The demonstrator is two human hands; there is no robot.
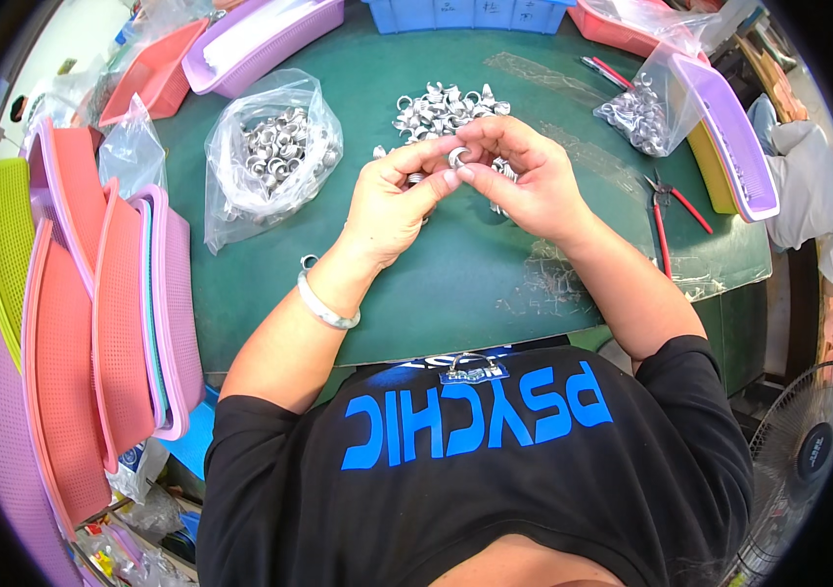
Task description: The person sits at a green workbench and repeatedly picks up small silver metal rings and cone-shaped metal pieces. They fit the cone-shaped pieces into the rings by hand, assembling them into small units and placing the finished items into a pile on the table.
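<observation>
Over the green table, my left hand (387, 201) and my right hand (534, 181) meet at the fingertips. Pinched between both sets of fingers is a small silver-coloured metal ring (457, 157). Just beyond the hands lies a loose pile of similar rings (441, 110), partly hidden by my fingers. More of them show beneath and between my hands. A lone ring (309, 261) rests by my left wrist, which wears a pale bangle (323, 301). Left of the hands stands an open clear plastic bag (221, 210) holding many rings.
On the right lie red-handled pliers (662, 192), a clear bag of metal pieces (639, 115) and a purple basket (744, 161). A blue crate (470, 16) stands at the far edge. Stacked pink and purple baskets (123, 333) line the left side. A fan (796, 455) is at lower right.
</observation>
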